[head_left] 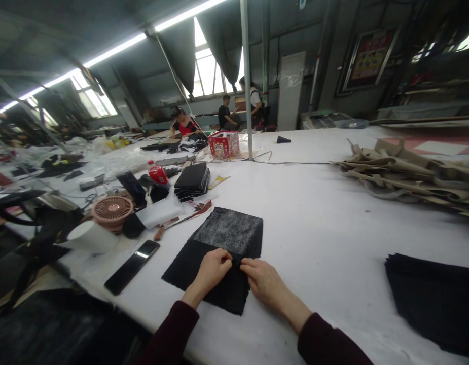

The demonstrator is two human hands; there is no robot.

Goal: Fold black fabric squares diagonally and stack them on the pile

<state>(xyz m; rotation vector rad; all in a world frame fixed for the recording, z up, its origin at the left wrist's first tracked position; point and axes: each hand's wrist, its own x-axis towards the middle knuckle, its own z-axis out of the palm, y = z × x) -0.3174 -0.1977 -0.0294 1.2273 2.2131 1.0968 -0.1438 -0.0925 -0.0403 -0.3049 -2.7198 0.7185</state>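
A stack of black fabric pieces (234, 230) lies on the white table before me, its upper part showing a mottled grey surface. Over the nearer part rests a plain black fabric piece (184, 263). My left hand (213, 268) pinches the black fabric near the middle of the stack, fingers curled together. Just to its right, my right hand (262, 279) has its fingertips pressed together on the same fabric, close to the stack's right edge. The fingertips of both hands nearly meet, and the edge between them is partly hidden.
A smartphone (132, 267), a pink fan (112, 210) and a white roll (92, 236) lie to the left. Beyond are a stack of black pieces (192, 180), a red bottle (157, 173) and a patterned box (224, 145). Black fabric (432, 299) and beige material (412, 172) lie right.
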